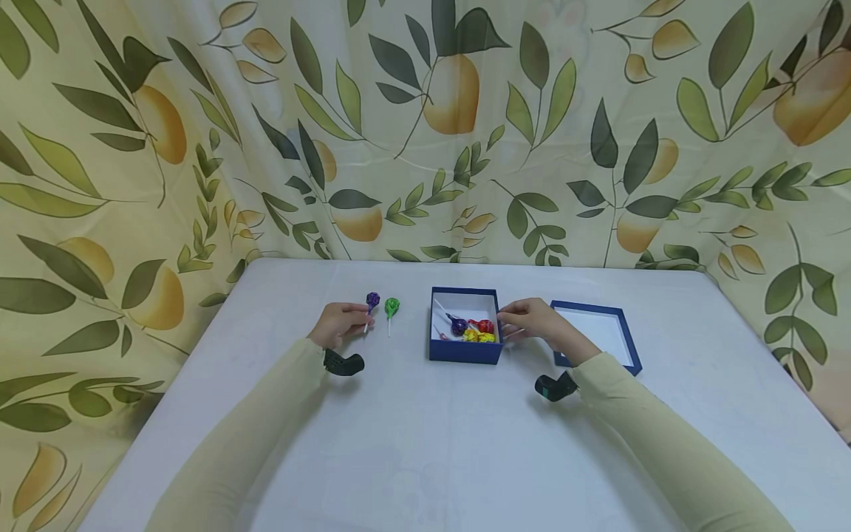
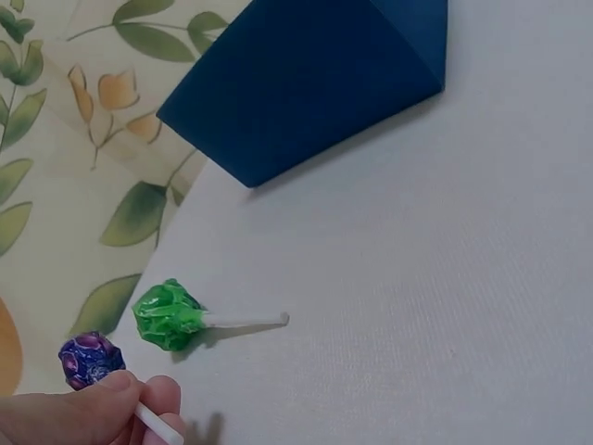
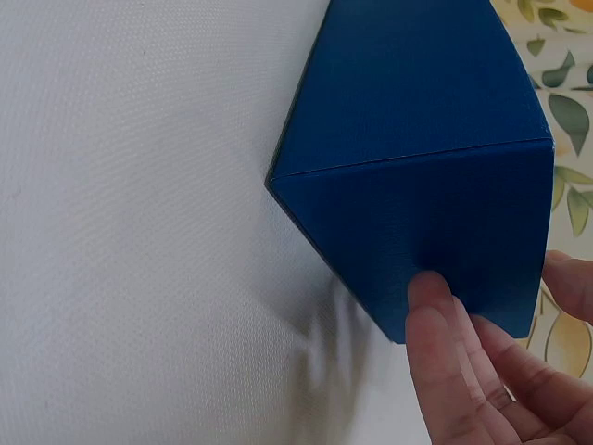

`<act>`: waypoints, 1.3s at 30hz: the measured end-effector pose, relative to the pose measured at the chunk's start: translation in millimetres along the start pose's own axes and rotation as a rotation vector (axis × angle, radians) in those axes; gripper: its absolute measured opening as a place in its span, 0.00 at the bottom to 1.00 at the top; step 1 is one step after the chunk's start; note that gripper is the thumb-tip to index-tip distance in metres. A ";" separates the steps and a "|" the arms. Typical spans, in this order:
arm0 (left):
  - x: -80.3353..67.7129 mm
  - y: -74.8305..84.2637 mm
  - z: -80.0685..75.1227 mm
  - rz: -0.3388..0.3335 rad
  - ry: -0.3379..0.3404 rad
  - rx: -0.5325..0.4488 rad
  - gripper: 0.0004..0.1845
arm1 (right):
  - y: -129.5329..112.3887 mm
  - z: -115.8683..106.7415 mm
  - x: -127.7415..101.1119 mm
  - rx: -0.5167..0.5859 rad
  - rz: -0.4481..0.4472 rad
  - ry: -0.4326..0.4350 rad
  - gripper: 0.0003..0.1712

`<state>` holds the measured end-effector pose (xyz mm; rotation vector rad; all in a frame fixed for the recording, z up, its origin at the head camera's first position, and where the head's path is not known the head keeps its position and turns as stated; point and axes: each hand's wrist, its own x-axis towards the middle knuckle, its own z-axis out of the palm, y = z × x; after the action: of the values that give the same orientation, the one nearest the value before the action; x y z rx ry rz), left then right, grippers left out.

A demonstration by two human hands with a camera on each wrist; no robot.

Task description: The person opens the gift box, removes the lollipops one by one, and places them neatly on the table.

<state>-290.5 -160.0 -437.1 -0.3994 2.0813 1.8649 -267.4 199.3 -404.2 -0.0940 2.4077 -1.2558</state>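
My left hand (image 1: 337,323) pinches the white stick of a purple lollipop (image 1: 373,299) between thumb and fingers. In the left wrist view its wrapped purple head (image 2: 91,360) shows beyond my thumb. Just right of it, a green lollipop (image 1: 392,305) lies on the table, its stick toward me. A blue box (image 1: 464,352) with a white inside stands uncovered; it holds a purple lollipop (image 1: 457,325), red lollipops (image 1: 484,325) and yellow lollipops (image 1: 477,336). My right hand (image 1: 532,322) rests its fairly straight fingers (image 3: 435,343) against the box's right side, with the thumb by the rim.
The blue-edged lid (image 1: 628,336) lies inside-up on the white table (image 1: 412,443), right of the box and partly beneath my right forearm. A curtain (image 1: 425,185) printed with leaves and fruit hangs along the back and left. Each wrist wears a black camera.
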 end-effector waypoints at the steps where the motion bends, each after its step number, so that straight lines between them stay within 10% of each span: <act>1: 0.2 0.0 -0.4 -0.005 0.000 -0.001 0.20 | -0.1 0.0 -0.2 0.000 -0.002 -0.001 0.26; 10: -2.3 1.3 -0.5 -0.035 0.039 0.013 0.20 | -0.7 0.4 -1.4 0.003 -0.006 -0.001 0.26; 20: 37.6 -21.4 -8.0 -0.024 0.022 0.026 0.16 | -1.9 0.8 -1.1 0.003 0.013 -0.001 0.25; 32: 4.6 4.6 1.9 -0.072 0.048 0.117 0.19 | -0.9 -0.9 -0.3 0.010 0.009 -0.006 0.25; 39: 15.5 0.3 -2.7 -0.058 -0.016 0.187 0.16 | -1.4 -0.8 0.7 0.004 0.017 -0.012 0.27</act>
<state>-304.8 -162.6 -443.0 -0.3930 2.1853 1.6192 -268.6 199.0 -402.9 -0.0792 2.3908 -1.2493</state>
